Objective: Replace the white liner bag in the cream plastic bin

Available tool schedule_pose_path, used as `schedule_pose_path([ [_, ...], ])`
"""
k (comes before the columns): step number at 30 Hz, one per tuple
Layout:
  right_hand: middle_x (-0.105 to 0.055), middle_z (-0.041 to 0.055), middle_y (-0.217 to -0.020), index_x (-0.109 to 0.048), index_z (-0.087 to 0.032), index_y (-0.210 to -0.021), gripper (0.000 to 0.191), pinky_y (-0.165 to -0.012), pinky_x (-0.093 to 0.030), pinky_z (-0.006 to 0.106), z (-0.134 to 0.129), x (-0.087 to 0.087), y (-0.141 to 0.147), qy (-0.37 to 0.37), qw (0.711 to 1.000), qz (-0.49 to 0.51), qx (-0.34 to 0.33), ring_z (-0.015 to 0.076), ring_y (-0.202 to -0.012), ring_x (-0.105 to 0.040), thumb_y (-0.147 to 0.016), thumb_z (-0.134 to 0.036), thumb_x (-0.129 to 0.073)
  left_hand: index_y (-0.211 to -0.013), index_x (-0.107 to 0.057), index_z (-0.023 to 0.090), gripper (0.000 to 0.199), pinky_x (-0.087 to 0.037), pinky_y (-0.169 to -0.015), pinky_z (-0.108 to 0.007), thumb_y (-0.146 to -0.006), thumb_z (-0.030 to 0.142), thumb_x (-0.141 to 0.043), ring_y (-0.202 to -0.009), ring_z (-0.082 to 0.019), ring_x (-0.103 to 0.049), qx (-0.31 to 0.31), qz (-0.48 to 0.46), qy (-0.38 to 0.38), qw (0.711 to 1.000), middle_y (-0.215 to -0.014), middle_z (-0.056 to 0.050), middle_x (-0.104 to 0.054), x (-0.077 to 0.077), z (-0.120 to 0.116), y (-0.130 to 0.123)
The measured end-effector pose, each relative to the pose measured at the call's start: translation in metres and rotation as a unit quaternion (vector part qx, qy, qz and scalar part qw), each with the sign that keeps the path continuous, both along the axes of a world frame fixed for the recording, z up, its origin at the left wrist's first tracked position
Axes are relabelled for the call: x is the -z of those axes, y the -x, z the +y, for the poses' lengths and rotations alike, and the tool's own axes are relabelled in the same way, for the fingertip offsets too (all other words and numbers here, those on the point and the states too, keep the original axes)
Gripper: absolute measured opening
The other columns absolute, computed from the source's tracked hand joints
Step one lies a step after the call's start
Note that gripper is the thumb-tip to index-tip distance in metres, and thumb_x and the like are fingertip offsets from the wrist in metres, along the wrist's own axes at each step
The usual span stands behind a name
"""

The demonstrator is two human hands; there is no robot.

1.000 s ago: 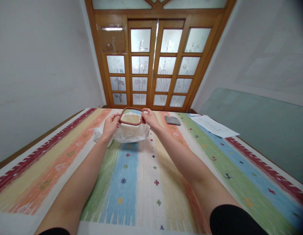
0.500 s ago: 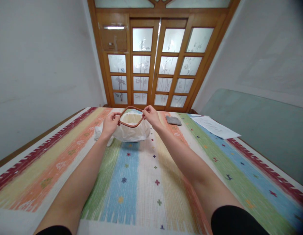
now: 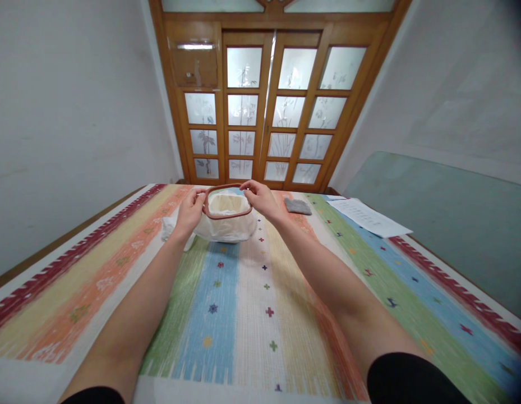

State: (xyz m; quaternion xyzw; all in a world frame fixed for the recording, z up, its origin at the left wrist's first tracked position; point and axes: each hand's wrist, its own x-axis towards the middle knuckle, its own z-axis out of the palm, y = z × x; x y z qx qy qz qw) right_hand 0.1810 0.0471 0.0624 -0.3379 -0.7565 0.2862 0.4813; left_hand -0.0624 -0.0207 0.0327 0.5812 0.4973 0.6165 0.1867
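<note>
A thin reddish-brown rounded frame is held up over a container lined with a white plastic bag. My left hand grips the frame's left side, with thumb and fingers closed on it. At the frame's upper right corner, my right hand pinches the rim with bent fingers. The bag's bunched edge shows inside the frame's opening. Whether the frame touches the bag cannot be made out. Some crumpled white plastic lies left of the container, partly behind my left hand.
A striped, patterned cloth covers the table. Right of my right hand lies a grey folded cloth, and farther right a printed paper sheet. Wooden doors with glass panes stand behind the table; a pale green panel leans at the right.
The frame has turned from a slanted diamond shape to a more level one over the container. My right hand has shifted slightly left along its rim.
</note>
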Motion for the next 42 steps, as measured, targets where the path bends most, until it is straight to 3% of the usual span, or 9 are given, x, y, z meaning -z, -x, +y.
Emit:
schedule_pose_path([
  [2, -0.056, -0.0034, -0.065, -0.071, -0.021, -0.092, 0.019, -0.058, -0.034, 0.026, 0.001, 0.005, 0.004, 0.002, 0.999, -0.007, 0.048, 0.0142, -0.061, -0.049, -0.084, -0.024, -0.055, -0.115, -0.073, 0.022, 0.031, -0.049, -0.069, -0.025, -0.094, 0.039, -0.06, -0.076, -0.016, -0.062, 0.002, -0.014, 0.02, 1.0, -0.094, -0.004, -0.072, 0.003, 0.003, 0.001],
  [5, -0.055, -0.004, -0.063, -0.071, -0.021, -0.089, 0.017, -0.06, -0.034, 0.027, 0.002, 0.013, 0.01, 0.014, 0.994, -0.024, 0.103, 0.0151, -0.061, -0.049, -0.082, -0.023, -0.055, -0.113, -0.075, 0.021, 0.03, -0.054, -0.088, -0.031, -0.093, 0.034, -0.057, -0.096, -0.02, -0.069, -0.009, 0.012, 0.022, 1.0, -0.107, -0.005, -0.076, 0.009, 0.009, 0.004],
  [9, -0.065, -0.0026, -0.073, -0.07, -0.022, -0.091, 0.016, -0.069, -0.042, 0.027, 0.006, 0.028, 0.017, 0.034, 0.988, -0.047, 0.143, 0.0165, -0.069, -0.057, -0.084, -0.023, -0.055, -0.12, -0.076, 0.02, 0.036, -0.047, -0.113, -0.042, -0.096, 0.036, -0.054, -0.121, -0.026, -0.067, -0.003, 0.044, 0.008, 0.999, -0.124, -0.007, -0.076, 0.022, 0.02, 0.007],
  [13, -0.071, -0.0011, -0.084, -0.07, -0.023, -0.092, 0.015, -0.079, -0.046, 0.028, 0.015, 0.04, 0.021, 0.053, 0.983, -0.07, 0.164, 0.0175, -0.079, -0.063, -0.085, -0.023, -0.056, -0.129, -0.073, 0.02, 0.042, -0.039, -0.123, -0.048, -0.096, 0.039, -0.054, -0.136, -0.028, -0.06, 0.013, 0.038, 0.009, 0.999, -0.139, -0.009, -0.07, 0.039, 0.031, 0.007],
  [20, -0.074, 0.0028, -0.092, -0.071, -0.023, -0.091, 0.014, -0.085, -0.049, 0.031, 0.017, 0.036, 0.02, 0.056, 0.977, -0.115, 0.168, 0.021, -0.089, -0.066, -0.087, -0.021, -0.057, -0.136, -0.07, 0.021, 0.05, -0.035, -0.127, -0.05, -0.091, 0.024, -0.05, -0.141, -0.028, -0.056, -0.011, 0.062, 0.008, 0.998, -0.146, -0.008, -0.066, 0.053, 0.04, 0.005],
  [28, -0.074, 0.003, -0.092, -0.071, -0.022, -0.094, 0.017, -0.086, -0.049, 0.031, 0.017, 0.033, 0.017, 0.064, 0.977, -0.138, 0.152, 0.0209, -0.089, -0.065, -0.087, -0.019, -0.057, -0.13, -0.073, 0.021, 0.042, -0.04, -0.124, -0.048, -0.095, 0.028, -0.05, -0.136, -0.027, -0.059, -0.033, 0.063, -0.004, 0.997, -0.14, -0.008, -0.069, 0.055, 0.034, -0.003],
  [36, -0.072, 0.0024, -0.094, -0.07, -0.024, -0.104, 0.023, -0.087, -0.05, 0.032, 0.024, 0.047, 0.021, 0.079, 0.98, -0.089, 0.162, 0.0212, -0.088, -0.065, -0.09, -0.022, -0.053, -0.135, -0.068, 0.021, 0.043, -0.035, -0.127, -0.049, -0.1, 0.032, -0.046, -0.141, -0.027, -0.055, -0.016, 0.041, 0.003, 0.999, -0.146, -0.009, -0.065, 0.062, 0.037, -0.006],
  [42, -0.073, 0.0014, -0.097, -0.069, -0.026, -0.109, 0.026, -0.088, -0.052, 0.033, 0.027, 0.048, 0.021, 0.088, 0.982, -0.089, 0.139, 0.0216, -0.089, -0.066, -0.09, -0.023, -0.052, -0.134, -0.067, 0.022, 0.041, -0.034, -0.128, -0.049, -0.102, 0.035, -0.046, -0.142, -0.026, -0.054, -0.002, 0.017, -0.005, 1.0, -0.145, -0.008, -0.065, 0.069, 0.042, -0.006],
])
